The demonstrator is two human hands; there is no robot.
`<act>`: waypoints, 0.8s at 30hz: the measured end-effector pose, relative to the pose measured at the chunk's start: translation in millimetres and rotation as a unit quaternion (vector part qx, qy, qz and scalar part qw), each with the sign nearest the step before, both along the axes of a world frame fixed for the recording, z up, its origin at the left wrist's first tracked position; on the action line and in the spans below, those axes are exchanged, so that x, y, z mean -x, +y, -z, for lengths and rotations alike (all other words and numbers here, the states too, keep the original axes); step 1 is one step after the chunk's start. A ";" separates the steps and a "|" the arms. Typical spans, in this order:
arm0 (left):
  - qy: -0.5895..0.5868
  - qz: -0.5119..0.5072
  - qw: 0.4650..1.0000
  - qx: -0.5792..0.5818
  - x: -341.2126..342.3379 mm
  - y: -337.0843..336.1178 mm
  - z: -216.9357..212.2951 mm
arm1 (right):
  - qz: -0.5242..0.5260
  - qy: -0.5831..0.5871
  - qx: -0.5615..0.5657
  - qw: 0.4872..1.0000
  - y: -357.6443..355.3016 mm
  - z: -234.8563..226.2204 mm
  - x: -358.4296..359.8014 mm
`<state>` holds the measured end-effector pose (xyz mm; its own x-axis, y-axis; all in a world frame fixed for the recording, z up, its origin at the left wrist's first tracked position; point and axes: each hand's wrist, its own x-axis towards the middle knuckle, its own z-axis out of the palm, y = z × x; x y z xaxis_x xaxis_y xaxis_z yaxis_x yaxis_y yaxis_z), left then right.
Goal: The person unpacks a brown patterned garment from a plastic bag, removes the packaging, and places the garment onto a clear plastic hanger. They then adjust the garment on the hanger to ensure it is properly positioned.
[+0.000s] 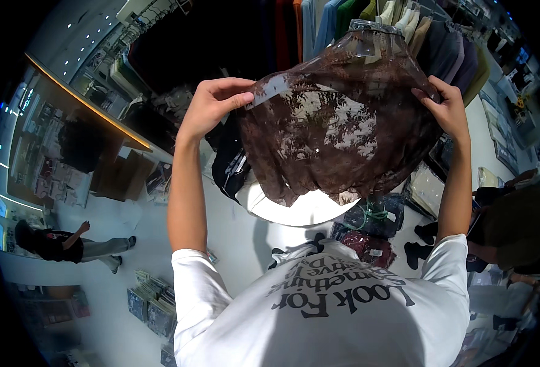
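Note:
A sheer dark brown top [306, 134] with a blotchy pattern is spread out in front of me, its neckline at the far end by the hanging clothes. My left hand [215, 107] pinches its left edge between thumb and fingers, beside a pale translucent patch. On the opposite side my right hand [447, 107] is closed on the right edge. Light shows through the thin cloth, and pale shapes can be seen behind it. Under the top's lower hem sits a white round surface [300, 211], partly covered by the cloth.
Clothes in many colours [319, 27] hang on a rail beyond the top. Bagged garments [374, 223] lie on the floor to the right, and more packets [154, 306] sit at the lower left. One person [68, 241] stands far left; another person [514, 220] is close on the right.

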<state>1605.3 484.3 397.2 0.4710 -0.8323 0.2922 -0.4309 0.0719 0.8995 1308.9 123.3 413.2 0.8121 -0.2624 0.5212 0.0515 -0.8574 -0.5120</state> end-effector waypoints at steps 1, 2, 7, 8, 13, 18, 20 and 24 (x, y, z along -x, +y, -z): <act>0.006 -0.016 1.000 0.007 1.5 -0.9 1.2 | -0.001 -0.016 -0.001 1.000 2.5 1.8 -0.5; 0.017 -0.033 0.999 0.030 4.1 -2.2 3.0 | 0.000 -0.038 -0.009 0.999 12.4 0.9 0.7; -0.026 -0.090 0.988 0.122 15.0 -12.2 12.4 | 0.034 -0.015 0.013 0.999 22.4 -2.3 8.2; -0.047 -0.097 0.986 0.126 15.4 -13.9 14.2 | 0.038 -0.013 0.016 0.999 20.9 -2.0 9.4; 0.002 -0.079 0.989 0.124 17.4 -16.8 16.9 | 0.050 -0.023 0.004 0.998 14.6 5.5 15.3; -0.099 -0.104 0.989 0.029 16.1 -9.1 19.7 | 0.064 -0.030 -0.013 0.997 5.1 13.1 20.9; -0.090 -0.121 0.988 0.040 14.5 -7.7 18.8 | 0.058 -0.025 -0.017 0.998 4.0 13.8 21.6; -0.020 -0.174 0.980 0.094 15.0 -3.7 13.9 | 0.053 0.005 -0.015 0.998 -1.6 23.9 29.3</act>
<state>1590.3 480.6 383.3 0.7017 -0.5532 0.4490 -0.4941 0.0762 0.8660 1279.6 121.7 389.4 0.7835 -0.3635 0.5039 -0.0445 -0.8417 -0.5380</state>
